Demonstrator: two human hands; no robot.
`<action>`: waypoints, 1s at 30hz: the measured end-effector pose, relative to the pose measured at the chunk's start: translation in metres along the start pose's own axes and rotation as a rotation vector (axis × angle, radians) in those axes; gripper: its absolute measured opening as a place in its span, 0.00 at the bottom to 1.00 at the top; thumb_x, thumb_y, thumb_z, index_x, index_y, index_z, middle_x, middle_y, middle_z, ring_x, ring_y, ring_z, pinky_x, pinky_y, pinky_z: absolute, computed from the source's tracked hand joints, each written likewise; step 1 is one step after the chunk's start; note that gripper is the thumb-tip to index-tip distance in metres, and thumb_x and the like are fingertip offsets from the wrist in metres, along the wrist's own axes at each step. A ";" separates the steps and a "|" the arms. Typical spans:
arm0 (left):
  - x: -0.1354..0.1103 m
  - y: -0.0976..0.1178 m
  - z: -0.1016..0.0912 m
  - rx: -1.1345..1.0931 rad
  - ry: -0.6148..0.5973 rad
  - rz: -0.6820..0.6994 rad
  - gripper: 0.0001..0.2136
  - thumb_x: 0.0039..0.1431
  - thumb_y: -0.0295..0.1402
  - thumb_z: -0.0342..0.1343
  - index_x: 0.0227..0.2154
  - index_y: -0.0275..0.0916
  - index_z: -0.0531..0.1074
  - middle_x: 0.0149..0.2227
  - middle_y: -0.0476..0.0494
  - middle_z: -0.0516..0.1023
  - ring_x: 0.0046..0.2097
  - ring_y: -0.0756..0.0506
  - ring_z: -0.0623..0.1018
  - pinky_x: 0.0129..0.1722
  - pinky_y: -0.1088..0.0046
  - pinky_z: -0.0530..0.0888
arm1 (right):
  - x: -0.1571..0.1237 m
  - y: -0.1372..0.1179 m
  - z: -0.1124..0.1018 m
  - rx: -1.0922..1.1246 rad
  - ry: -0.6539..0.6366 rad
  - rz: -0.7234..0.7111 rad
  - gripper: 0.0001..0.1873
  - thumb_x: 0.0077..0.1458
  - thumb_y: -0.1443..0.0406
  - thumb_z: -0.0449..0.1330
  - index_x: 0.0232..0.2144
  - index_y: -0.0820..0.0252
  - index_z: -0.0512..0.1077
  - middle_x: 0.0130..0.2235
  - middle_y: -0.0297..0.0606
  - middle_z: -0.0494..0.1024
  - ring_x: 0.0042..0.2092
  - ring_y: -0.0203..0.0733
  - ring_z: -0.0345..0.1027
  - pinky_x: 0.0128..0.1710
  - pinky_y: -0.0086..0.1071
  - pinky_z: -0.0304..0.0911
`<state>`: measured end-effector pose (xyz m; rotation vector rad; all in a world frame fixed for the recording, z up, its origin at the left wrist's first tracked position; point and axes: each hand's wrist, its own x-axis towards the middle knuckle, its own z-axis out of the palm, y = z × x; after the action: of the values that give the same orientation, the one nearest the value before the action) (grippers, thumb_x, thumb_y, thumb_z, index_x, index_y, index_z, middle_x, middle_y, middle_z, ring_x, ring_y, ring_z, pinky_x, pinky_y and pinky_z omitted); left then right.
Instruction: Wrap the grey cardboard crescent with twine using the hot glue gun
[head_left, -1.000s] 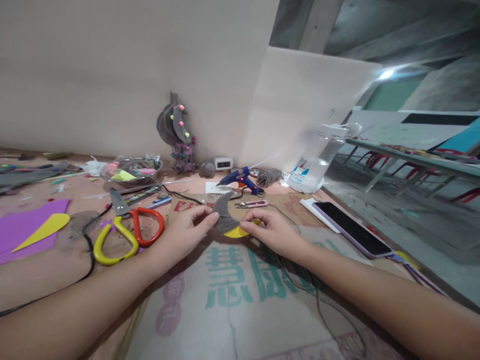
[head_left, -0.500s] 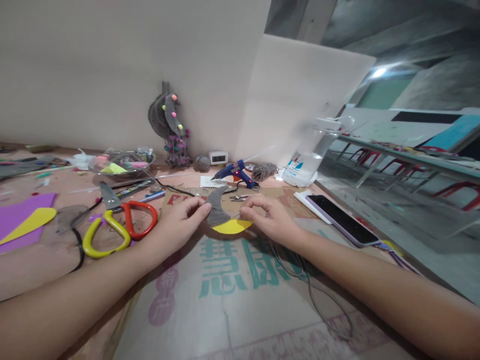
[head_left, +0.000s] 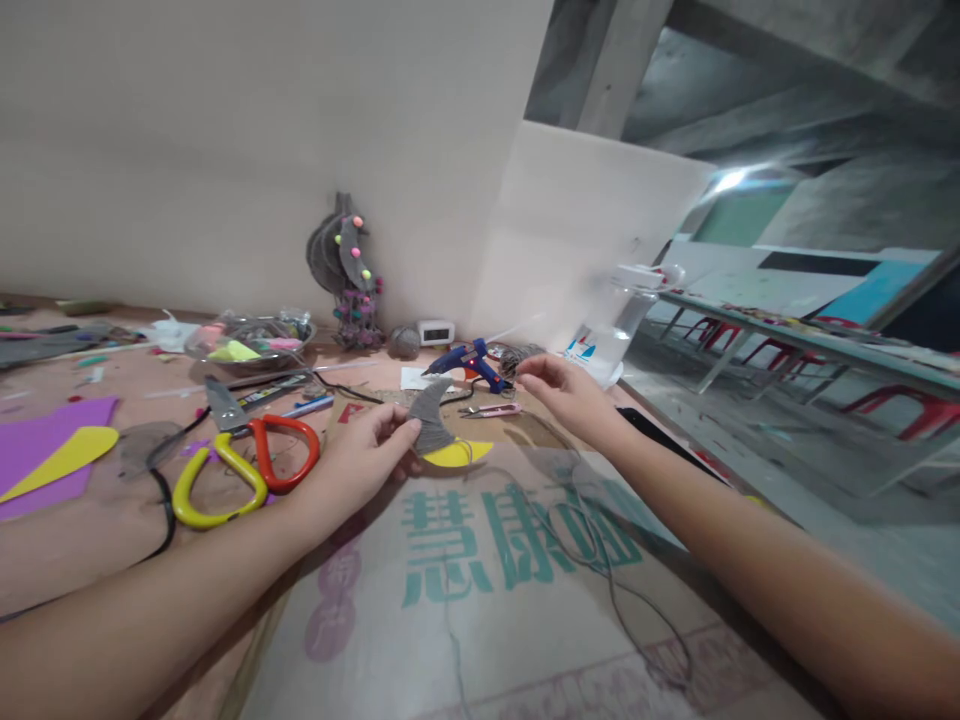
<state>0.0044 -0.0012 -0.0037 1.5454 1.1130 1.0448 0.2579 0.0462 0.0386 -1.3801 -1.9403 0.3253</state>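
Between the thumb and fingers of my left hand [head_left: 386, 440] is a crescent piece [head_left: 430, 418], wrapped in grey yarn, its lower tip bare yellow. A loose strand of grey yarn [head_left: 592, 530] trails from the crescent across the printed cardboard. My right hand [head_left: 562, 390] is raised to the right with bent fingers slightly apart. Nothing shows in its grasp. Its fingertips are close to the handle of a blue glue gun [head_left: 472, 362] and in front of a grey yarn bundle [head_left: 517, 355]. Small pink-handled snips [head_left: 491, 411] lie between the hands.
Scissors [head_left: 277, 455] with red and yellow handles, purple sheets [head_left: 45, 430] and a tray of bits [head_left: 255, 350] are on the left. Behind stand a decorated grey ornament [head_left: 349, 260] and a small white clock [head_left: 436, 332]. A clear jug [head_left: 611, 320] and a phone [head_left: 667, 440] are at right.
My right hand has left the crescent and moved up and right, toward the glue gun and yarn bundle. The snips show more fully. My left hand still holds the crescent.
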 end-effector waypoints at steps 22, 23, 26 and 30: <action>0.002 -0.005 -0.001 -0.045 -0.013 -0.036 0.14 0.54 0.45 0.49 0.32 0.38 0.64 0.18 0.51 0.73 0.19 0.51 0.73 0.20 0.78 0.68 | 0.067 0.021 0.049 -0.108 -0.080 0.165 0.15 0.45 0.60 0.61 0.34 0.67 0.71 0.33 0.47 0.77 0.35 0.48 0.71 0.35 0.34 0.63; 0.002 -0.005 -0.001 -0.050 -0.016 -0.041 0.14 0.54 0.45 0.50 0.32 0.38 0.64 0.18 0.50 0.73 0.19 0.51 0.73 0.21 0.78 0.69 | 0.064 0.018 0.044 -0.083 -0.087 0.175 0.15 0.46 0.60 0.60 0.33 0.67 0.71 0.31 0.47 0.77 0.33 0.46 0.71 0.33 0.33 0.64; 0.003 -0.004 -0.001 -0.066 -0.001 -0.041 0.14 0.53 0.44 0.51 0.33 0.37 0.64 0.19 0.50 0.74 0.20 0.51 0.74 0.22 0.78 0.69 | 0.048 0.007 0.029 0.011 -0.141 0.181 0.12 0.50 0.62 0.56 0.32 0.67 0.72 0.28 0.45 0.77 0.27 0.41 0.71 0.28 0.30 0.66; 0.005 -0.006 -0.002 -0.137 0.019 -0.041 0.15 0.53 0.45 0.51 0.33 0.37 0.63 0.18 0.50 0.73 0.19 0.52 0.72 0.20 0.79 0.69 | 0.015 -0.008 0.017 0.245 -0.087 0.153 0.12 0.52 0.64 0.52 0.37 0.64 0.70 0.40 0.45 0.76 0.35 0.39 0.73 0.32 0.28 0.68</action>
<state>0.0022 0.0047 -0.0091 1.4018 1.0592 1.0867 0.2380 0.0600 0.0377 -1.3725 -1.7972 0.6824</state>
